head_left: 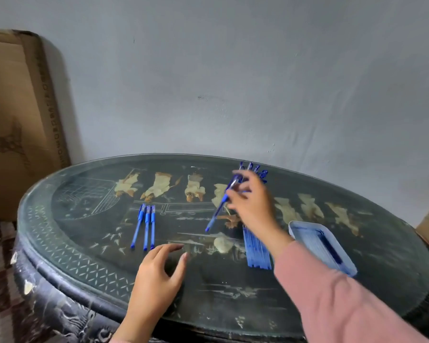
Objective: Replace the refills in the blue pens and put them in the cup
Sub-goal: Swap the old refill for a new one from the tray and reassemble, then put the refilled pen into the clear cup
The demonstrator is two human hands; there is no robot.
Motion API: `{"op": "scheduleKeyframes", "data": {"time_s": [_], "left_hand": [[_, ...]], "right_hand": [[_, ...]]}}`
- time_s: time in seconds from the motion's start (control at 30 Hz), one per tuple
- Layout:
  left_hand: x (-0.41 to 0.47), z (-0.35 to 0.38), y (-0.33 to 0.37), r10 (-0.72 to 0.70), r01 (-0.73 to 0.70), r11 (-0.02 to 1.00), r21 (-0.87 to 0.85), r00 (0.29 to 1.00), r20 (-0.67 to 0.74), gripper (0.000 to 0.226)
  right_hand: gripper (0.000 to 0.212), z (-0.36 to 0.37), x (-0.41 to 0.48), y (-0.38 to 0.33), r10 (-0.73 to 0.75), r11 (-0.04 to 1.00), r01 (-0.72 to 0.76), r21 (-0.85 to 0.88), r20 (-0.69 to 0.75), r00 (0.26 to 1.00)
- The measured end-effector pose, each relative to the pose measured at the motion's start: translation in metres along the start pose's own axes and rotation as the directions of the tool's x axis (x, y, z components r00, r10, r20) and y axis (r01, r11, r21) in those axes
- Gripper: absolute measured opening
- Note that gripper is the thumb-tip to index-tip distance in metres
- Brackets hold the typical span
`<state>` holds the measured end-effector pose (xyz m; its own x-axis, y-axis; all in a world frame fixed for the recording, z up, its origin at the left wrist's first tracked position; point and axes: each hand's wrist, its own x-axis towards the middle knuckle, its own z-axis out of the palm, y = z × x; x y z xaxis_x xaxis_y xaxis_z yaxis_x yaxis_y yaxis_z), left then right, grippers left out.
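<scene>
The right hand [252, 201] pinches a pen [219, 206], tilted tip-down above the worktop [221, 288]. Just behind it, near the far edge, standing pens [254, 169] poke up; what holds them is hidden. The left hand [159, 271] hovers relaxed and empty by the near edge, three pens [146, 226] lying beyond it. Refills [256, 251] lie beside a tray [295, 226] towards the right edge, its dark blue contents unclear.

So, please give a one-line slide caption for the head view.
Right hand holds a blue pen; left hand open beside three pens on the table.
</scene>
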<state>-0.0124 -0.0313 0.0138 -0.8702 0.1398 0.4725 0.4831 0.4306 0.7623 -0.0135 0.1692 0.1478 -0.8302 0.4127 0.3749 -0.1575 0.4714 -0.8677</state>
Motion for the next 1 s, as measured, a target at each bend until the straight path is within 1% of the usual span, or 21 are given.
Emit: {"op": "scheduleKeyframes", "data": {"time_s": [0.07,0.13,0.2,0.27,0.37,0.43,0.57,0.7,0.77,0.8,0.87,0.93,1.0], "left_hand": [[0.001,0.001,0.0,-0.016,0.015,0.999,0.034,1.0,0.017,0.017],[0.002,0.002,0.0,-0.022,0.02,0.998,0.058,0.999,0.028,0.018],[0.003,0.003,-0.001,-0.02,0.018,0.997,0.069,0.999,0.035,0.017],[0.003,0.004,-0.003,-0.032,0.031,0.998,0.054,0.999,0.024,0.016],[0.003,0.001,-0.003,-0.047,0.047,0.999,0.01,0.999,-0.009,0.015],[0.004,0.0,0.0,-0.051,0.05,0.998,-0.025,0.998,-0.026,0.013],[0.006,-0.005,0.001,-0.107,0.102,0.99,-0.101,0.993,-0.048,0.02],[0.007,-0.008,-0.001,-0.212,0.184,0.944,-0.272,0.974,-0.078,0.019],[0.007,-0.008,0.0,-0.249,0.211,0.92,-0.33,0.966,-0.076,0.018],[0.008,-0.009,0.001,-0.255,0.215,0.914,-0.343,0.964,-0.076,0.018],[0.008,-0.009,0.001,-0.265,0.223,0.905,-0.361,0.961,-0.073,0.017],[0.009,-0.009,0.002,-0.271,0.226,0.9,-0.374,0.96,-0.072,0.017],[0.009,-0.01,0.002,-0.283,0.237,0.891,-0.387,0.957,-0.064,0.016]], "right_hand": [[0.035,-0.023,0.028,-0.004,-0.079,0.993,0.063,-0.103,-0.154,0.985],[0.03,-0.044,0.052,-0.011,-0.169,0.974,0.119,-0.194,-0.266,0.949],[0.027,-0.057,0.071,-0.016,-0.216,0.962,0.141,-0.234,-0.334,0.917],[0.026,-0.063,0.084,-0.016,-0.254,0.944,0.152,-0.292,-0.351,0.901],[0.026,-0.061,0.095,-0.009,-0.309,0.89,0.17,-0.424,-0.284,0.908],[0.026,-0.057,0.1,-0.002,-0.313,0.861,0.174,-0.478,-0.228,0.922],[0.021,-0.051,0.105,0.013,-0.221,0.85,0.111,-0.514,-0.158,0.962],[0.014,-0.049,0.109,0.026,-0.147,0.828,0.058,-0.558,-0.117,0.982],[0.015,-0.048,0.111,0.03,-0.121,0.8,0.037,-0.599,-0.101,0.988],[0.017,-0.048,0.113,0.033,-0.124,0.763,0.039,-0.645,-0.087,0.989],[0.023,-0.049,0.116,0.04,-0.126,0.637,0.054,-0.769,-0.034,0.991],[0.033,-0.048,0.116,0.045,-0.068,0.506,0.053,-0.861,0.021,0.997],[0.04,-0.046,0.116,0.047,0.02,0.42,0.044,-0.906,0.058,0.998]]}}
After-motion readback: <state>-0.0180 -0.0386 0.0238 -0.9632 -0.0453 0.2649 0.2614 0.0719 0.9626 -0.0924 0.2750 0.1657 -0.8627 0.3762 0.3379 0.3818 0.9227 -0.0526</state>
